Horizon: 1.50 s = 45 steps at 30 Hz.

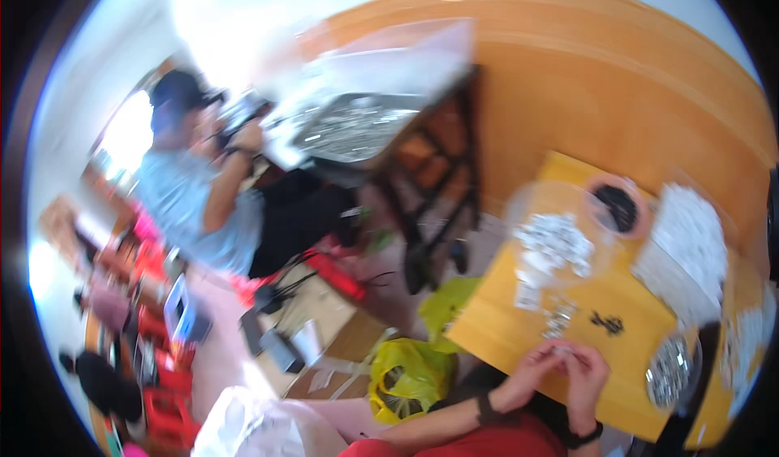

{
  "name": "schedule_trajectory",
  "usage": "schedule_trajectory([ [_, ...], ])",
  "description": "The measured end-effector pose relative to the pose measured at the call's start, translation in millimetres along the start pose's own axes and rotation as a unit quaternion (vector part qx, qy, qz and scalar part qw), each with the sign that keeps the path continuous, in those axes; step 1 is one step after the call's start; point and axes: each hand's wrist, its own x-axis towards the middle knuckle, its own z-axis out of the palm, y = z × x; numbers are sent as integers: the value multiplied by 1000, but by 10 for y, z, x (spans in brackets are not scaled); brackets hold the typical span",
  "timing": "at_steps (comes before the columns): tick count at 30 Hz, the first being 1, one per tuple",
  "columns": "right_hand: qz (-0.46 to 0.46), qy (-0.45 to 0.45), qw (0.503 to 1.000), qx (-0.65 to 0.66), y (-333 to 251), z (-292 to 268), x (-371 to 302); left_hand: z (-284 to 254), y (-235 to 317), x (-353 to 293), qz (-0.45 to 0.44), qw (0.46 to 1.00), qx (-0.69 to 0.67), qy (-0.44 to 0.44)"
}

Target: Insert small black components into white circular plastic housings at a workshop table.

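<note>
Sits at a yellow tabletop, lower right of the head view. Brings left hand and right hand together over the near edge, fingers bent well inward, fingertips meeting. Cannot tell of any piece between the fingertips: too small, too blurred. Wears a dark band at each wrist, red clothing below.

Nearest to the fingertips: loose silvery pieces, just beyond on the tabletop. Right of those, near the right hand: a small cluster of black pieces, lying loose. Farther off: a clear round dish with a pile of white pieces inside; just beside, a pink bowl with black contents. Along the right side: a heap of white material, too blurred to name; nearer, a clear round container with shiny metallic pieces.

Left of the table, on the floor: yellow plastic bag, open cardboard box. At lower left, a white bag.

Beyond: a co-worker in pale blue top and dark cap, seated beside a tray of shiny pieces. At far left, blurred: more people, red stools.
</note>
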Motion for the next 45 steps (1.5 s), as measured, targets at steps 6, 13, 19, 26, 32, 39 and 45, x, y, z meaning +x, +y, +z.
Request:
schedule_trajectory([
  [6,-16,-19,1000,8,86,519,14,-364,382,-94,3,1000,-31,1],
  [13,-89,-2,993,-77,4,679,-79,-447,441,-183,-3,998,-59,-1],
  [19,-76,-14,994,-75,-117,710,-52,-389,600,-274,-9,998,-45,47],
  [26,-145,19,978,-148,-247,702,-115,-334,577,-222,29,995,-67,67],
  [32,-139,54,977,-152,-209,598,-96,-201,539,-120,4,997,-48,59],
  [39,-94,67,989,-90,-210,686,-175,-313,583,-149,-11,998,-47,32],
  [45,-70,40,987,-137,-172,863,-180,-523,667,-114,-8,998,-65,23],
])
